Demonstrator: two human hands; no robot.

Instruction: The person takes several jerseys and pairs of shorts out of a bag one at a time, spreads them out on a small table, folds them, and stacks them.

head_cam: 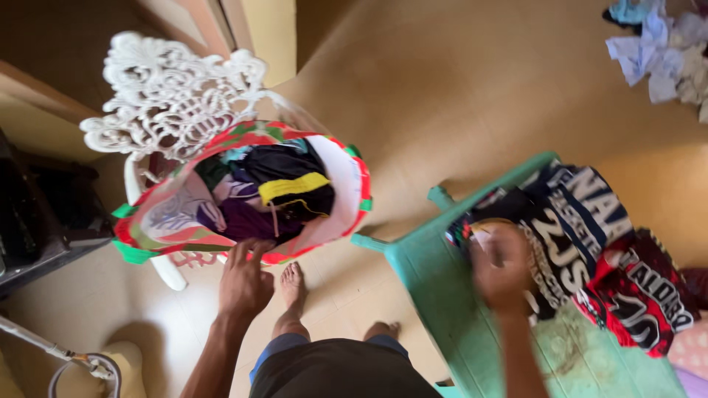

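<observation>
the person stood barefoot between a white plastic chair (169,96) and a green table (442,295), working through a load of clothes — that looked to be the sorting step, with pieces going from bag to table. the left hand (245,284) rested on the near rim of a big woven bag (346,191), red and green along its edges and pale inside, which sat on the chair seat. its fingers were spread loose over the rim, holding nothing that i could see. inside the bag lay a heap of dark clothes (273,191), one piece with a yellow band across it.

the right hand (503,267) was blurred above the table, and i could not tell whether it was closed on cloth or simply pressing down. under it lay a dark jersey (582,221) with large white lettering, and beside that a red and black garment (638,295), also lettered, hanging toward the table's far edge.

to my eye, the next move called for a firm pinch on one piece in the bag, lifted clear of the others so the heap did not drag along.

a loose pile of pale laundry (656,51) lay on the floor, well apart — no boxes or signs anywhere.
</observation>
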